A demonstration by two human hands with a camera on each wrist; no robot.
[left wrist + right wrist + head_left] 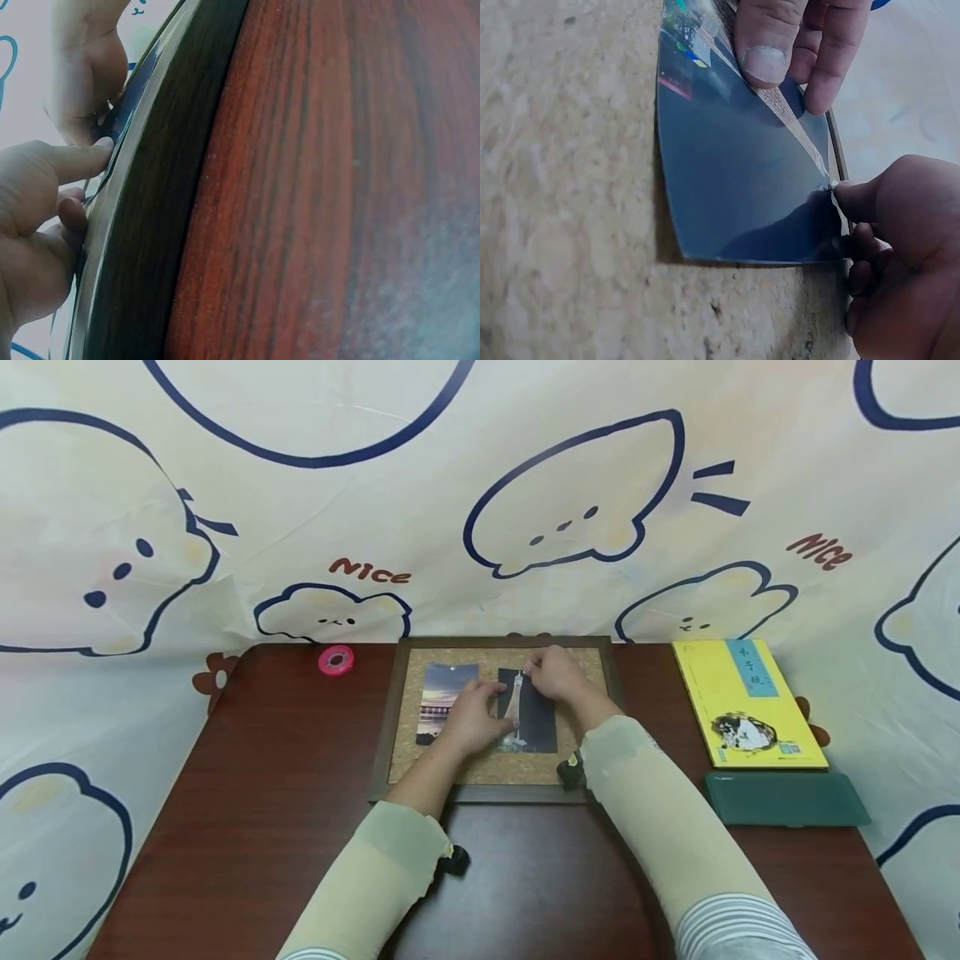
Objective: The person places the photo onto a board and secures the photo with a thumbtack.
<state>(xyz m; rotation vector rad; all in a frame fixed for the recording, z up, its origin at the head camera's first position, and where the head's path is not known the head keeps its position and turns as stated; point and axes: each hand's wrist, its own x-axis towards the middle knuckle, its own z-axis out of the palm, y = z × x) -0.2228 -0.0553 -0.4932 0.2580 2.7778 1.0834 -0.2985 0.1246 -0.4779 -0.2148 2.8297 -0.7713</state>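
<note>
A framed corkboard [450, 770] lies on the table and bears two photos. My left hand [474, 718] rests on the dark photo of a lit tower [542, 718], its thumb pressing the picture in the right wrist view. At that photo's top edge, my right hand [557, 672] pinches a small shiny pin [829, 185] between thumb and fingertip; the fingers hide most of it. The photo bows slightly, one edge raised off the cork. Left of it, a sunset photo [437, 697] is partly covered by my left hand.
A pink roll of tape [336, 660] sits at the table's back left. On the right lie a yellow book [750, 710] and, just in front of it, a dark green case [787, 800]. A patterned cloth [435, 518] hangs behind the table.
</note>
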